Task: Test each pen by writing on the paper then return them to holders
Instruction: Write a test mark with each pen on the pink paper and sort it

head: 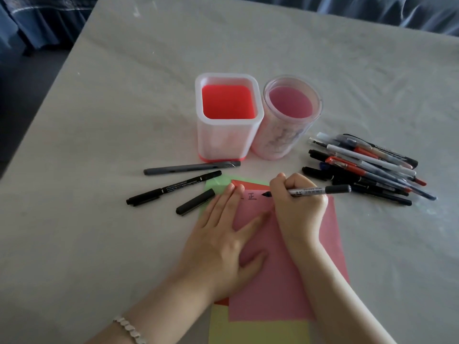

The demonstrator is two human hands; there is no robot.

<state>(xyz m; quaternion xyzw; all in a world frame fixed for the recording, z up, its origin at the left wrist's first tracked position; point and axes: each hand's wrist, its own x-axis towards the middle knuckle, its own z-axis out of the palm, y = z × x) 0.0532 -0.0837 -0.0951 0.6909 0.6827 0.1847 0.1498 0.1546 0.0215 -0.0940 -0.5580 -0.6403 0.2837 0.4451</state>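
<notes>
My right hand (296,207) grips a grey marker (318,190), its black tip touching the pink paper (278,281) beside a written character. My left hand (218,234) lies flat on the paper's left part, fingers straight. Two holders stand behind: a square one with a red bottom (228,120) and a round pink one (290,115), no pens visible inside either. A pile of several pens (367,167) lies to the right. Left of the paper lie a grey pen (191,168), a long black marker (173,187) and a short black cap or pen (195,201).
Green (214,184), red and yellow (258,331) sheets stick out from under the pink paper. A pale cloth (99,145) covers the table, whose left edge runs diagonally at the far left. Blue fabric lies beyond the table's far edge.
</notes>
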